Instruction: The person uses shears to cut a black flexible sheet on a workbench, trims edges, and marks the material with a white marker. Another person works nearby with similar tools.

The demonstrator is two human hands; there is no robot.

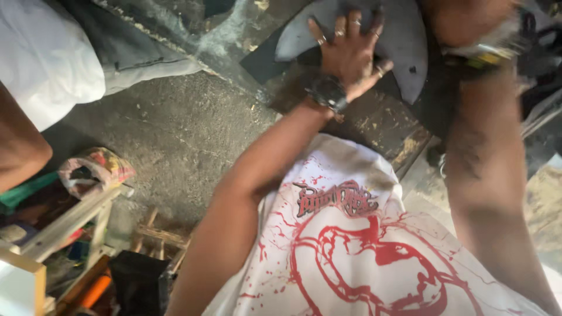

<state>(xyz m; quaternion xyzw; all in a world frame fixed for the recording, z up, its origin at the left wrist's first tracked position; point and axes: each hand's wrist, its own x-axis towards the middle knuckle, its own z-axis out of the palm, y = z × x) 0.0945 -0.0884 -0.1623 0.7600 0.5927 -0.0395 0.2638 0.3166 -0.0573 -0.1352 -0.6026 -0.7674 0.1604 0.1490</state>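
My left hand lies flat, fingers spread, on a grey curved sheet piece that rests on a dark, stained board. It wears several rings, with a black watch at the wrist. My right hand is at the top right edge over the same grey piece. It is blurred and partly cut off, and its grip cannot be made out. A green and yellow band sits at its wrist. My white shirt with a red print fills the bottom.
Rough concrete floor lies to the left of the board. Another person's arm and white cloth are at the far left. A wooden frame, a colourful rolled rag and an orange object sit at the bottom left.
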